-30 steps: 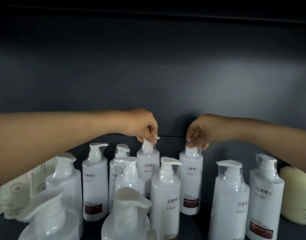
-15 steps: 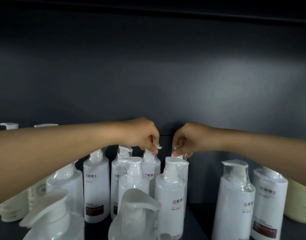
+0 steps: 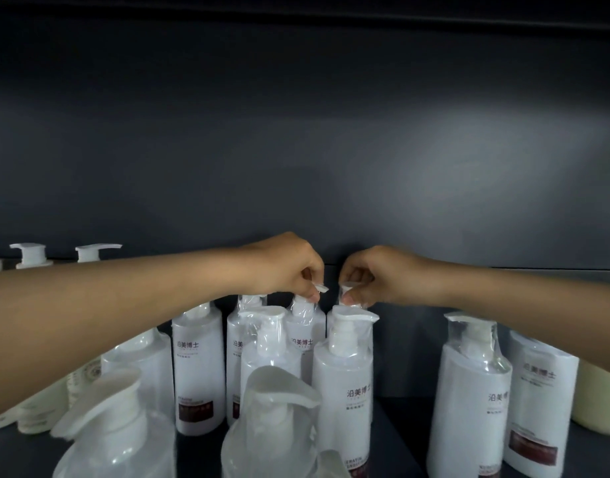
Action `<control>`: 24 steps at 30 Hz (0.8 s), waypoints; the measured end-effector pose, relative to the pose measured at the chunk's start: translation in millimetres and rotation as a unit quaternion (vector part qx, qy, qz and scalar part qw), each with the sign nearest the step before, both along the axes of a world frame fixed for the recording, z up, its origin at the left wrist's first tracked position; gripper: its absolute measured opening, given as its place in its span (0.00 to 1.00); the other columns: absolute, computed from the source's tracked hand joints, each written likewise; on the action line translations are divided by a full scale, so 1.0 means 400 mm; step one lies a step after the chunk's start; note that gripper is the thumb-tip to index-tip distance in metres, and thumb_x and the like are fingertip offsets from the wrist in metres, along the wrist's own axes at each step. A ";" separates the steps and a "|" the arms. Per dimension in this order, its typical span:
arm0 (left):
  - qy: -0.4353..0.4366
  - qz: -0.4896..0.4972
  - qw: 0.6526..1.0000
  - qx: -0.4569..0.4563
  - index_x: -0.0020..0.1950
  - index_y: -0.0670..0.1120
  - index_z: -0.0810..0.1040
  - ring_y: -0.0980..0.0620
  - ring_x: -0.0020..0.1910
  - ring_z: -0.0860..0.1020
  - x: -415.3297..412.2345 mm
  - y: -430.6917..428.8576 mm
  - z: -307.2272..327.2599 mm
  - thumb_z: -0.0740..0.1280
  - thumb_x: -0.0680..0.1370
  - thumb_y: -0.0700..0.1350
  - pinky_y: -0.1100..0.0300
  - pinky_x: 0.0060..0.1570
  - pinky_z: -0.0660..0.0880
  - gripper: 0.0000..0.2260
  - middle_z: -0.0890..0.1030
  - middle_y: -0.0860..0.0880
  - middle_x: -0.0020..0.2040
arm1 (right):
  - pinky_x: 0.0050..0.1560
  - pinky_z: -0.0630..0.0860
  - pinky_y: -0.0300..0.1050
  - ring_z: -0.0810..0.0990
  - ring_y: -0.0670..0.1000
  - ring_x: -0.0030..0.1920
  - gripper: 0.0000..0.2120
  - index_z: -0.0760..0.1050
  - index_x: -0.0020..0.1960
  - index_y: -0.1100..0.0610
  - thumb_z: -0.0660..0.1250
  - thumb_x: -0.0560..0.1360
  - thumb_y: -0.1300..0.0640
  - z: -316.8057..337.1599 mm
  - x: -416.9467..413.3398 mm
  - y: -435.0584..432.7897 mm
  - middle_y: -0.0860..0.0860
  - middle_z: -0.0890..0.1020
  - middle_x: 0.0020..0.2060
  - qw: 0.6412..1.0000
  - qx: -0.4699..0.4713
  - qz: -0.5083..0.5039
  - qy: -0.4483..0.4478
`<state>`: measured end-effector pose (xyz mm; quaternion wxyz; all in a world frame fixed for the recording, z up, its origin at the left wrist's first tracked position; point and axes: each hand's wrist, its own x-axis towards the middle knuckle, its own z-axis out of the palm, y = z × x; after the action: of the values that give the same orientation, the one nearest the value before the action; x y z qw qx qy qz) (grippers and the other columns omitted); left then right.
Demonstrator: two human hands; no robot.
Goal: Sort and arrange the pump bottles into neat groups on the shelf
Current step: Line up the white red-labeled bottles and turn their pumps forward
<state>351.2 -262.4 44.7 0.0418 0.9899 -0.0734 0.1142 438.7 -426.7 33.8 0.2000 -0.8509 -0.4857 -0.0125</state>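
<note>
Head view, the only one supplied. A dark shelf (image 3: 410,429) with a dark back wall (image 3: 296,150) carries a crowd of pump bottles.

Count, white bottles with printed labels, all upright: two at the right, one in front (image 3: 469,401) and one just behind it (image 3: 541,408); one at centre front (image 3: 343,391); one to its left with a wrapped pump (image 3: 267,353); three in the row behind, at left (image 3: 198,367), middle (image 3: 236,343) and right (image 3: 305,336). A further bottle stands behind the centre one; only its wrapped pump top (image 3: 346,291) shows. Two blurred pump heads sit nearest the camera, left (image 3: 103,401) and centre (image 3: 279,391); another white bottle (image 3: 141,360) stands under the left forearm. That makes eleven, though overlap leaves the total uncertain.

Cream bottles: one at the far right edge (image 3: 600,398), at least one low on the left (image 3: 38,408). Three pump tops (image 3: 96,251) rise behind the left arm.

Contents cannot be judged; the bottles are opaque. Most pumps wear clear plastic film.

Left hand (image 3: 286,267): fingers curled, tips pinched on the pump of the right rear-row bottle. Right hand (image 3: 372,277): fingers curled, tips pinched on the wrapped pump top of the hidden bottle. The two hands are close together, not touching.
</note>
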 end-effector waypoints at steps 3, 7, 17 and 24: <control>0.003 0.003 1.000 -0.014 0.47 0.47 0.82 0.54 0.46 0.80 -0.002 -0.001 0.001 0.73 0.71 0.48 0.60 0.47 0.75 0.08 0.83 0.51 0.46 | 0.30 0.70 0.27 0.77 0.42 0.32 0.08 0.74 0.47 0.58 0.72 0.72 0.59 -0.005 0.004 -0.005 0.46 0.78 0.34 0.999 0.010 0.002 0.045; 0.020 0.023 0.998 -0.061 0.47 0.48 0.83 0.52 0.47 0.81 -0.004 0.003 0.006 0.74 0.70 0.49 0.55 0.50 0.78 0.09 0.84 0.50 0.43 | 0.31 0.76 0.34 0.79 0.48 0.32 0.09 0.72 0.42 0.55 0.73 0.71 0.60 -0.019 0.017 -0.013 0.49 0.76 0.36 0.992 0.047 -0.003 0.115; 0.021 0.034 0.996 -0.081 0.49 0.48 0.83 0.54 0.47 0.81 -0.009 -0.002 0.004 0.74 0.70 0.49 0.61 0.48 0.75 0.09 0.79 0.58 0.36 | 0.29 0.74 0.32 0.79 0.45 0.31 0.09 0.71 0.42 0.53 0.72 0.72 0.58 -0.032 0.016 -0.008 0.49 0.77 0.37 0.989 0.064 -0.010 0.131; 0.022 0.029 0.994 -0.102 0.49 0.47 0.83 0.56 0.44 0.80 -0.011 0.002 -0.004 0.73 0.71 0.49 0.63 0.47 0.73 0.10 0.80 0.58 0.36 | 0.35 0.80 0.36 0.80 0.52 0.36 0.10 0.73 0.42 0.54 0.74 0.70 0.60 -0.027 0.022 -0.012 0.51 0.76 0.39 0.985 0.064 -0.023 0.158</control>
<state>347.0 -261.7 43.1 0.1405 0.9844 -0.0320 0.1005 447.6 -431.3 23.0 0.3278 -0.8387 -0.4263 0.0866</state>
